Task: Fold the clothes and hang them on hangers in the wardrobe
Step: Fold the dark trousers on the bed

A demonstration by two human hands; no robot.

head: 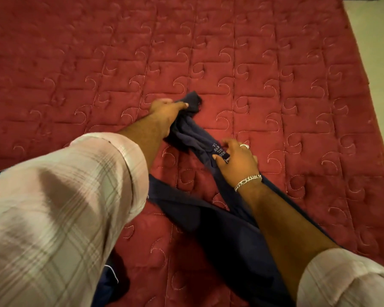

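Note:
A dark navy garment [220,220] lies stretched and bunched across the red quilted bedspread [264,74], running from the bed's middle down toward me. My left hand [166,114] grips its far bunched end, with a corner of cloth sticking out past the fingers. My right hand [237,160] holds the garment's neck part beside a dark label with white letters, thumb on the cloth and fingers curled over it. A ring and a silver bracelet show on that hand. No hanger and no wardrobe are in view.
The bed's right edge runs diagonally at the far right, with pale floor [379,52] beyond it. More dark blue cloth [111,282] shows at the bottom near my body, partly hidden by my left sleeve.

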